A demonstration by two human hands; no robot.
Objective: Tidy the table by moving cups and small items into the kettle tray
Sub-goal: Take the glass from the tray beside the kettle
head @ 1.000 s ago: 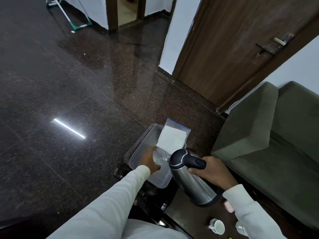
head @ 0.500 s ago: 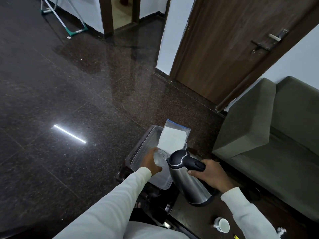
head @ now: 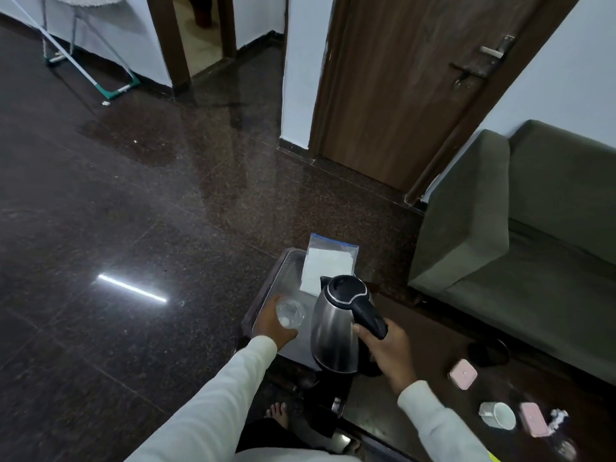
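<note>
left hand (head: pixel 275 323) grips glass (head: pixel 290 313) over tray (head: pixel 266 296) | right hand (head: pixel 383 348) grips kettle (head: pixel 336 331) handle | risk: kettle bumps glass, glass tips

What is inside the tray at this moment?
In the tray lie a clear bag with white contents and a glass held by the left hand. The kettle hides its near corner.

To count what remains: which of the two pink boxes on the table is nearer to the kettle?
The pink box beside the right hand; the other pink box lies past the white cup.
</note>
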